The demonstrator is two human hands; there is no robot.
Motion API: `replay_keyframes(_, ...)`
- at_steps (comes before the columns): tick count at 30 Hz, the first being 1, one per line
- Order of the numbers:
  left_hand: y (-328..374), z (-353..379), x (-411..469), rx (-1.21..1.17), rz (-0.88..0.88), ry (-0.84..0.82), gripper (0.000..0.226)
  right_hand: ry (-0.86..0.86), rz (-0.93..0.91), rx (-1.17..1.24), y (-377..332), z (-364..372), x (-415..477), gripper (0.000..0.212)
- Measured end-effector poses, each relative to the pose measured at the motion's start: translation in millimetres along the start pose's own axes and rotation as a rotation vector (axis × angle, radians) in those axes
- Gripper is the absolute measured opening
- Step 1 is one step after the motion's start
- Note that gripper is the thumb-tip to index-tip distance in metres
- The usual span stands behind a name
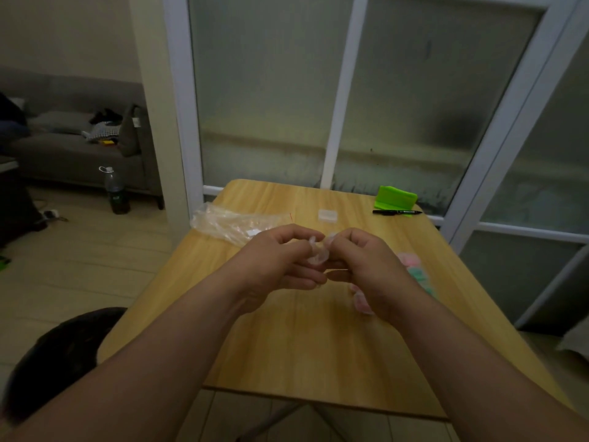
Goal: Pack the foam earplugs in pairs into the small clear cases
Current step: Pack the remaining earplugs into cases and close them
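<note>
Both hands meet above the middle of the wooden counter point(287, 346), knuckles turned toward the camera. The left hand point(280, 260) and the right hand point(366, 266) each curl their fingers around the same small clear case point(318, 252), pinching it between thumb and forefinger from either side. The case is lifted off the counter. It looks pinkish and may be hinged open, though the dim light and the fingers covering it make that hard to confirm, and I cannot tell whether anything is inside.

The foam earplugs point(411, 261) lie in a loose heap of pink and green pieces on the counter just behind and to the right of the right hand, which hides part of the heap. A few more pink ones show below that wrist.

A second case point(328, 215), shut and lying flat, sits further back on the counter, apart from the hands. To its left lies a crumpled clear plastic bag point(229, 223), reaching the counter's left edge. Near the far right corner a black marker point(396, 212) lies just in front of a bright green object point(395, 197).
</note>
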State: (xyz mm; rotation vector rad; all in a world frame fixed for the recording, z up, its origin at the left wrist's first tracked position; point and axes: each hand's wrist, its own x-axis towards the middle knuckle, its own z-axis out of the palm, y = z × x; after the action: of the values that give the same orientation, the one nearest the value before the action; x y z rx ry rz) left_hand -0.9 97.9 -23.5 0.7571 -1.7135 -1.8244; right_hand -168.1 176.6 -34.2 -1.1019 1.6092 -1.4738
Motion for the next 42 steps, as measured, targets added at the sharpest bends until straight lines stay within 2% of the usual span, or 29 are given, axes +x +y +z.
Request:
replay_keyframes(3, -1.0, 0.5, 1.5, 0.017, 0.003, 0.009, 0.021, -0.035, -0.016, -0.022, -1.1, 2.7, -2.7, 0.038)
replay_keyframes(9, 4.7, 1.6, 1.5, -0.15, -0.005, 0.014, 0.032, 0.105, 0.037, -0.066, 2.2, -8.9, 7.2, 0.014)
replay_keyframes(11, 4.9, 2.3, 1.5, -0.19, -0.017, -0.004, 0.035, 0.133, -0.019, -0.131, 0.6, -11.8, 11.0, 0.013)
replay_keyframes(14, -0.9, 4.3, 2.2, -0.181, -0.065, -0.059, 0.037, 0.185, -0.215, -0.288, -4.5, -8.8, 16.1, 0.012)
replay_keyframes(16, -5.5, 7.1, 1.6, -0.142, -0.104, -0.132, 0.042, 0.148, -0.326, -0.405, -7.5, -2.4, 16.6, 0.013)
replay_keyframes(19, -9.4, 11.8, 0.2, -0.098, -0.1, -0.211, 0.039, 0.05, -0.33, -0.507, -8.4, 5.6, 14.4, 0.014)
replay_keyframes(23, -5.0, 7.7, -1.5, -0.15, -0.152, -0.116, 0.03, 0.003, -0.26, -0.457, -10.5, -1.8, 15.2, 0.018)
replay_keyframes(26, 0.8, -7.2, 2.4, -0.295, -0.184, 0.021, 0.045, 0.12, -0.178, -0.378, -12.9, -15.6, 19.8, 0.025)
replay_keyframes(29, 2.7, -22.4, 5.2, -0.431, -0.187, 0.164, 0.053, 0.226, -0.134, -0.411, -6.9, -31.1, 23.4, 0.022)
replay_keyframes(32, 1.0, -27.6, 5.0, -0.494, -0.176, 0.272, 0.057, 0.202, -0.158, -0.543, 4.4, -32.0, 25.2, 0.014)
replay_keyframes(35, 2.4, -25.1, 5.7, -0.555, -0.161, 0.296, 0.053, 0.099, -0.186, -0.726, 12.3, -19.0, 27.5, 0.008)
replay_keyframes(40, 1.2, -22.0, 6.7, -0.621, -0.149, 0.303, 0.051, -0.054, -0.245, -1.138, 17.2, -4.3, 30.6, 0.027)
replay_keyframes(42, 0.1, -18.6, 6.9, -0.605, -0.169, 0.304, 0.053, -0.087, -0.248, -1.228, 18.1, -0.8, 31.4, 0.029)
